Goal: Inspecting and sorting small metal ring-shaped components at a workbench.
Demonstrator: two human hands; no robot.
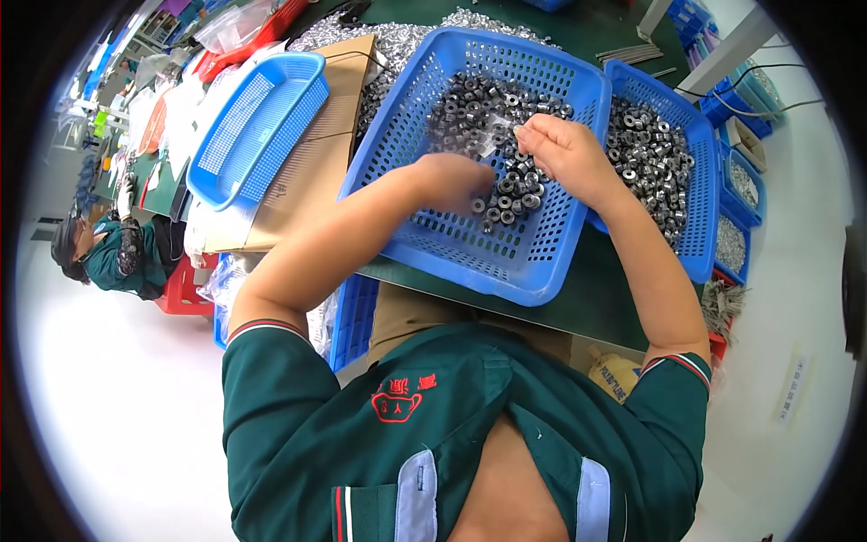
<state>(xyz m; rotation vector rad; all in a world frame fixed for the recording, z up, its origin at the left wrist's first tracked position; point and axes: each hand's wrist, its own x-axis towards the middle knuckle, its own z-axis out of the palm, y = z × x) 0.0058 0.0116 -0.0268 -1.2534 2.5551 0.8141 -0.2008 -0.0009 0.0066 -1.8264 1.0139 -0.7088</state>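
from the head view, both hands are inside a big blue perforated basket (551, 271) on the green table (596, 303). the left hand (456, 181) is curled, palm down, over small round metal parts (506, 194) lying in the basket's middle; whether it has hold of any i cannot tell. the right hand (564, 149), just right of it, pinches its fingertips (522, 135) together above the same heap, seemingly on one small piece. a second blue basket (700, 226) of like parts sits right; an empty blue basket (262, 126) lies far left on cardboard (307, 181).
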